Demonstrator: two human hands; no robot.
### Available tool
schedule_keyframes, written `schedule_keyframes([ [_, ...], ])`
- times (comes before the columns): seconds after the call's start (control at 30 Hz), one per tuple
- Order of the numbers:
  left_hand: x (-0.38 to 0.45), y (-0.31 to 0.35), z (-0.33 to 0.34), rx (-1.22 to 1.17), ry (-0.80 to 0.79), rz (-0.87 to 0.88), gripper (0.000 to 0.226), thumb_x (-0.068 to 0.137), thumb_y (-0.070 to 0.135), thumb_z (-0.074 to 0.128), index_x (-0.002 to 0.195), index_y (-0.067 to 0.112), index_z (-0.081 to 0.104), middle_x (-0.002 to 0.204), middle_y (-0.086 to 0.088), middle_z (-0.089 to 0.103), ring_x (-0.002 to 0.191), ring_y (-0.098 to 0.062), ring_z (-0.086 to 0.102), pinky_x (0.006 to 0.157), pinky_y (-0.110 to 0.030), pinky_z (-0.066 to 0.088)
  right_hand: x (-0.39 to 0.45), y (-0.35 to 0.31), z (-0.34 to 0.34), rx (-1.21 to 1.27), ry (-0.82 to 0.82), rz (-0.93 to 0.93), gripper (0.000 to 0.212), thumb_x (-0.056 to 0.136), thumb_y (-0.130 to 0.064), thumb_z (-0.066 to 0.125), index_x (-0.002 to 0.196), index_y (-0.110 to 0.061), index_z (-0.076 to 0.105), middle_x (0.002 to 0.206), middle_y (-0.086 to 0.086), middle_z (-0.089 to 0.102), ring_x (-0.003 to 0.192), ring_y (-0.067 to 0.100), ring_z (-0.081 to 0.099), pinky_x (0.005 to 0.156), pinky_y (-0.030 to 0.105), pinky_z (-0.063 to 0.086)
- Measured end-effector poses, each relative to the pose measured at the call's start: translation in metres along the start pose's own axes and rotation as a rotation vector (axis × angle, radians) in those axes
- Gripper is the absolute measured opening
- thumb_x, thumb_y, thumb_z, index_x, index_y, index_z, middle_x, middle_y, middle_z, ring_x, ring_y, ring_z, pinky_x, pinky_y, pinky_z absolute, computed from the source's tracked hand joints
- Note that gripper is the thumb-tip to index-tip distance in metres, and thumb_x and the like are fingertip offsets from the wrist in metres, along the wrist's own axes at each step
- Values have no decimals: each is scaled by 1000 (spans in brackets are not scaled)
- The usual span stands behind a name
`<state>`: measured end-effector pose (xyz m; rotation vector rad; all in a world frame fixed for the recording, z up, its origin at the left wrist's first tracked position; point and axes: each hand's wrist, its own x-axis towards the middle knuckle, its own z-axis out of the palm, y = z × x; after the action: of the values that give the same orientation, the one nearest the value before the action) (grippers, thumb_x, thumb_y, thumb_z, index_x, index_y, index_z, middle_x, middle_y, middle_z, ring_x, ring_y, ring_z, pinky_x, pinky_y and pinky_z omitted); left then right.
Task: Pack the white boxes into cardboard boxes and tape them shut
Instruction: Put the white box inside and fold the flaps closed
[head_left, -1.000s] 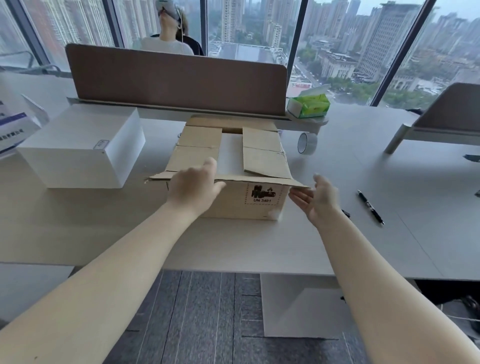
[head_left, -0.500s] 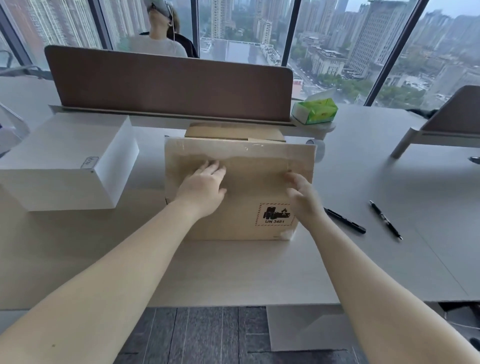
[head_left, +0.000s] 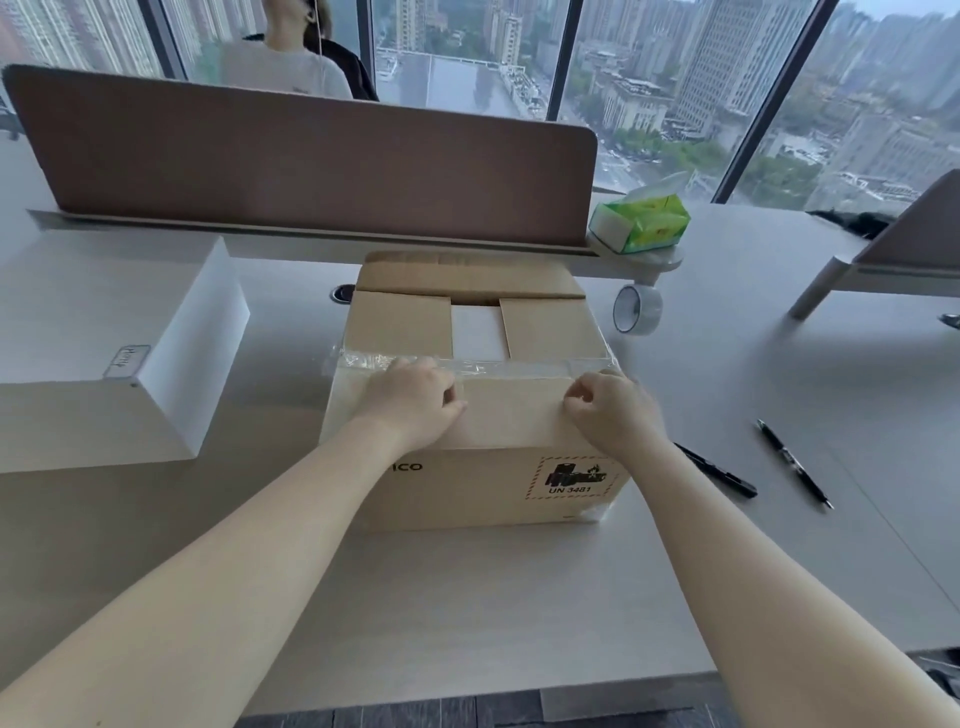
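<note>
Fingers (head_left: 452, 395) of both hands curl down on the near flap of the cardboard box (head_left: 475, 415), mid-worktop (head_left: 519, 597), pressing it flat. Corrugated board looks stiff but springy; hold near the flap's taped edge. One white box (head_left: 475, 335) shows inside.

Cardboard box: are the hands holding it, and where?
Both hands, left hand and right hand, rest with curled fingers on the near top flap of the cardboard box, by its taped edge. A true grip cannot be told.
</note>
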<state>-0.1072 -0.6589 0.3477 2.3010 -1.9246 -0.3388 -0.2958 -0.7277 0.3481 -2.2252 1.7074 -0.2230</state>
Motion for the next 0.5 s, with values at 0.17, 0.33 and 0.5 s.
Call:
schedule_keyframes([
  [0.17, 36, 2, -16, -26, 105, -38, 29, 95, 30, 43, 98, 11, 64, 110, -8, 60, 107, -28, 52, 89, -34, 41, 39, -10, -14, 160, 104, 40, 23, 87, -18, 47, 66, -14, 55, 80, 10, 61, 84, 31, 55, 66, 28, 38],
  [0.33, 90, -1, -32, -75, 213, -128, 24, 94, 23, 43, 111, 11, 55, 117, -7, 57, 111, -27, 47, 88, -34, 38, 102, -14, -26, 331, 164, 58, 24, 88, -14, 47, 102, -4, 64, 105, 15, 66, 101, 32, 57, 76, 30, 39],
  [0.5, 160, -6, -38, -78, 134, -188, 37, 97, 26, 42, 131, 12, 44, 137, -8, 45, 127, -27, 37, 98, -36, 35, 186, -10, -25, 384, 55, 151, 41, 92, -19, 45, 129, -3, 49, 131, 16, 54, 122, 31, 48, 91, 31, 38],
])
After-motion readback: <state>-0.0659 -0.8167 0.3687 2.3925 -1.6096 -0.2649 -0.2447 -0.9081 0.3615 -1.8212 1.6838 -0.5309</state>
